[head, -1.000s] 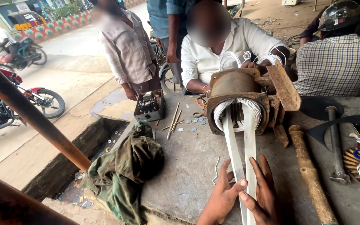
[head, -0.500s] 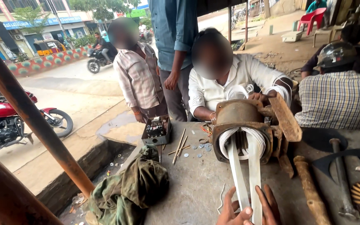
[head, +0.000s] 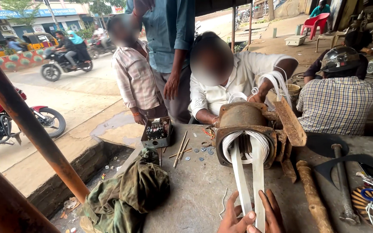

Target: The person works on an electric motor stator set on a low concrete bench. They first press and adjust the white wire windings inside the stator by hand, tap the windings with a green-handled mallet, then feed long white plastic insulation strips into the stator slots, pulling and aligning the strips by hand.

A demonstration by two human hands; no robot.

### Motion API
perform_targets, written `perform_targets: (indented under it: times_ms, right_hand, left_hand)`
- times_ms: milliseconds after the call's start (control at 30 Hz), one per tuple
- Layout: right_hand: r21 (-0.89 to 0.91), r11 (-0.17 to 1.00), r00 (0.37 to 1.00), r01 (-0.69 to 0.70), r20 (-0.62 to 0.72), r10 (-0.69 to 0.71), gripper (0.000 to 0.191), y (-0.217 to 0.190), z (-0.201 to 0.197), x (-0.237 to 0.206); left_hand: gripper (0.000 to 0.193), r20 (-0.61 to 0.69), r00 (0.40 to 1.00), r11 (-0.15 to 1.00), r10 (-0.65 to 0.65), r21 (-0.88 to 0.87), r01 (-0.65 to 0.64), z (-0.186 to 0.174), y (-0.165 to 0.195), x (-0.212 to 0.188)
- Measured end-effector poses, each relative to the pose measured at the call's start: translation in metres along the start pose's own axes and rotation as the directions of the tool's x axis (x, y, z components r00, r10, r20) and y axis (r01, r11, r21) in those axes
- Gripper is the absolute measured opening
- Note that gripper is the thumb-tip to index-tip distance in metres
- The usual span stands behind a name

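Right at the bottom edge, my left hand [head: 235,218] and my right hand [head: 269,213] sit close together on the desk [head: 203,190]. My left thumb and fingers are pinched shut on the left white strip [head: 241,183]; my right fingers are curled around the right white strip [head: 258,185], though the frame cuts off how tightly. Both strips run straight up from my hands into the rusty motor housing [head: 248,136], where they pass through the bundle of white wire coils [head: 244,144] in its round opening.

Just left of my hands, a crumpled olive-green cloth [head: 134,194] hangs over the desk's edge. To the right lie a rusty wooden-handled hammer [head: 314,196] and a dark metal hammer [head: 342,181], side by side.

A little further out, thin sticks [head: 180,151] and small washers [head: 201,151] are scattered beside an open grey switch box [head: 156,131] at the desk's far corner.

Behind the housing, a person in a white shirt [head: 238,82] leans in, one hand holding loops of white wire. Two people stand to the left, one in a checked shirt [head: 134,80], one in a teal shirt [head: 169,34]. On the right sits someone in a plaid shirt [head: 337,103] and a helmet.

Far back, a red motorbike [head: 5,118] is parked at the left, a rider passes on the road, a blue shop sign [head: 18,14] stretches along a building, and a red plastic chair [head: 316,23] stands upper right.
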State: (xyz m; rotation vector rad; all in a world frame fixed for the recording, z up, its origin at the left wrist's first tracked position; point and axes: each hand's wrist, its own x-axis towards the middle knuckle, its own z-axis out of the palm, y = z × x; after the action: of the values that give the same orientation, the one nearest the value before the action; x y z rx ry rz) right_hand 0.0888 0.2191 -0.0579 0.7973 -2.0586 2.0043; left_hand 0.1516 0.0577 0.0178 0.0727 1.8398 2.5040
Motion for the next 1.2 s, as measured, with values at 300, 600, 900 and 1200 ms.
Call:
perform_targets:
  times_ms: [300, 600, 900, 1200]
  right_hand:
    - [-0.054, 0.986, 0.987, 0.156, -0.038, -0.158, 0.095, -0.061, 0.011, -0.013]
    - [0.115, 0.989, 0.996, -0.087, 0.011, 0.087, 0.109, -0.125, 0.018, -0.016]
    - [0.088, 0.965, 0.964, -0.246, -0.078, 0.253, 0.088, -0.018, -0.012, -0.044]
    - [0.654, 0.631, 0.682, -0.417, -0.234, 0.693, 0.072, 0.087, -0.073, -0.105]
  left_hand:
    - [0.093, -0.018, 0.997, 0.997, 0.080, 0.009, -0.080, 0.008, 0.006, -0.012]
    - [0.093, -0.005, 0.998, 0.990, -0.056, -0.131, 0.055, 0.019, 0.032, -0.024]
    - [0.120, -0.041, 0.975, 0.964, -0.218, -0.164, 0.208, 0.008, 0.009, -0.008]
    - [0.088, -0.234, 0.950, 0.897, -0.204, -0.434, 0.086, 0.018, -0.176, 0.014]
